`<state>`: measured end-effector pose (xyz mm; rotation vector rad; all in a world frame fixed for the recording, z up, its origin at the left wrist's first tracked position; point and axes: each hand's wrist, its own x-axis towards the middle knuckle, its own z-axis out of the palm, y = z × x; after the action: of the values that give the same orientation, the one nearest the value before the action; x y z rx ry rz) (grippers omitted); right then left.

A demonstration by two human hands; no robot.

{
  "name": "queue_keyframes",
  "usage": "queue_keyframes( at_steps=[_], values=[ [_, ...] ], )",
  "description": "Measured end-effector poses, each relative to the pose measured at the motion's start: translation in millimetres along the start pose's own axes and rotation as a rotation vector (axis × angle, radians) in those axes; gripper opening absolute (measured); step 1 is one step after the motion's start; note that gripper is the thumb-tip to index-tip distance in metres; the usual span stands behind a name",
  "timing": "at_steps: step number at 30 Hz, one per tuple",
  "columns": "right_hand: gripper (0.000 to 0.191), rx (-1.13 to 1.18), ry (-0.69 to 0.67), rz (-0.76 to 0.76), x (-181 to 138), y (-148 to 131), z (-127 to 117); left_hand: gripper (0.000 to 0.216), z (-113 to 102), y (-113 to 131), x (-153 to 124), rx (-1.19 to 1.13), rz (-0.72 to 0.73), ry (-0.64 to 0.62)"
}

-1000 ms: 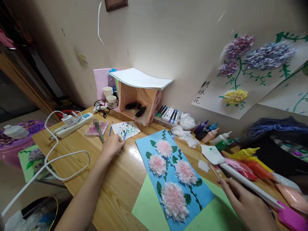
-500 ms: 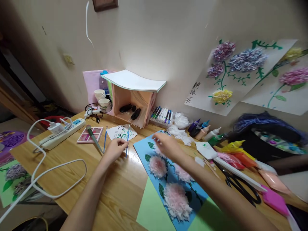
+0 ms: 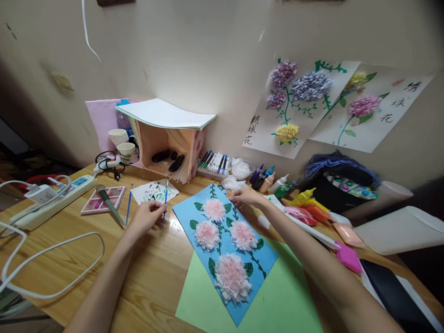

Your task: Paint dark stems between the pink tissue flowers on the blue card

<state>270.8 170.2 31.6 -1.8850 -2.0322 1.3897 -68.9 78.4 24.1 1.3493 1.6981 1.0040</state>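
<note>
My left hand [image 3: 148, 216] is closed in a pinch on a thin blue paintbrush [image 3: 165, 210], held nearly upright over the table. In front of me lies a sheet of blue paper [image 3: 185, 210] with pink ruffled paper flowers [image 3: 233, 279], painted green leaves and dark stems. The fingertips of my right hand [image 3: 247, 197] are closed at the upper right edge of this blue sheet. A larger light green sheet [image 3: 277, 296] lies beneath it. Just beyond my left hand is a white paper [image 3: 147, 190] with dark and green paint marks.
At left are a power strip [image 3: 52, 203] with white cables, a pink palette [image 3: 93, 203], a thick brush [image 3: 110, 206] and another paintbrush [image 3: 129, 206]. Behind stand an open box [image 3: 166, 138], markers [image 3: 213, 164] and paint bottles [image 3: 268, 178]. Glue-like pouches [image 3: 305, 199] lie right.
My right hand has drawn back from over the top of the blue sheet to its right edge, uncovering the upper flower. The view has turned right. My left hand keeps the paintbrush.
</note>
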Motion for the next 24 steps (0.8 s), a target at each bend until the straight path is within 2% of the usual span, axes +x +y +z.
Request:
queue_keyframes(
  at_steps=[5,10,14,20,24],
  values=[
    [0.030,0.045,-0.023,-0.106,2,-2,2,0.034,-6,8,1,0.008,-0.012,0.004],
    [0.015,0.079,-0.035,-0.157,8,-17,18,0.043,-13,20,-1,0.011,-0.018,0.044],
    [0.026,0.094,-0.030,-0.080,10,-19,23,0.046,-12,21,-2,0.014,-0.025,0.049],
    [0.032,0.105,0.184,0.087,14,-1,0,0.045,-9,13,1,0.005,-0.009,0.038],
    [0.033,0.139,0.222,0.126,26,-4,0,0.040,-12,9,2,0.018,-0.007,0.040]
  ],
)
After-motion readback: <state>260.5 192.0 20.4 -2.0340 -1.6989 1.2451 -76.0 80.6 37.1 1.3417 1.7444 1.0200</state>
